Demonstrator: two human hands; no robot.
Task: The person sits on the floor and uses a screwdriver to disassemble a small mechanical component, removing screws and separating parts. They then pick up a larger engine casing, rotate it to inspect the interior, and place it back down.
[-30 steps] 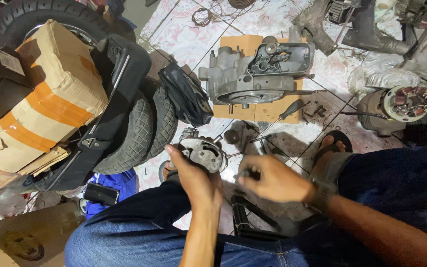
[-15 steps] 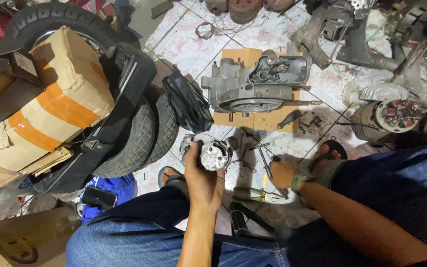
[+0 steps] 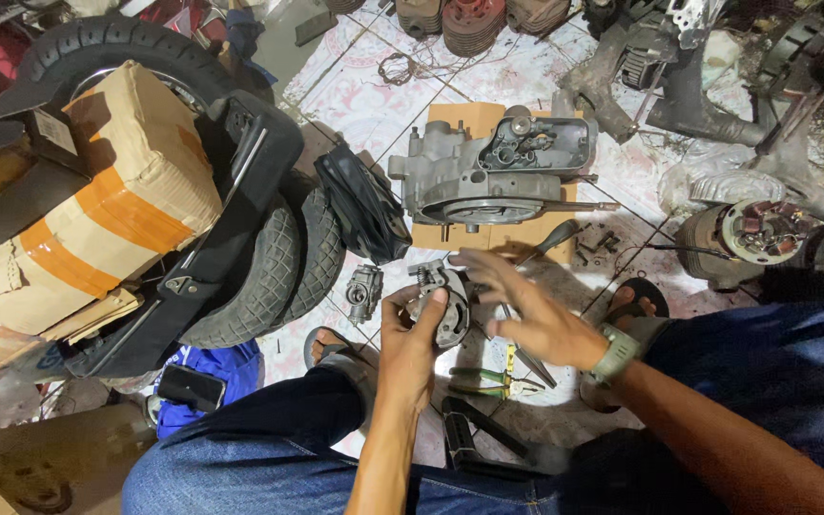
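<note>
a cardboard box (image 3: 97, 191) banded with orange tape is leaning at the far left, with a black tyre (image 3: 269, 267) and a black plastic panel (image 3: 212, 257) resting against it. just right of the tyre, a small carburettor (image 3: 364, 291) is lying on the tiled floor (image 3: 364, 86). at the centre, my left hand (image 3: 410, 343) is reaching up from my lap and clamping around a round grey metal part (image 3: 442, 303), thumb across its face and fingers curled behind it, holding it above the floor in front of my knees. beyond it, a grey engine case (image 3: 493, 176) is sitting on a flat piece of cardboard (image 3: 450, 119). my right hand (image 3: 526, 305), a watch (image 3: 615, 351) on its wrist, is hovering just beside the part with fingers spread apart and holding nothing; it is blurred. green-handled pliers (image 3: 484, 380) are lying on the floor under that hand, and a screwdriver (image 3: 545, 240) is lying near the cardboard. my sandal (image 3: 636, 300) is showing beside my blue trouser leg. at the far right, a round motor coil (image 3: 763, 231) is sitting among dark engine parts.
</note>
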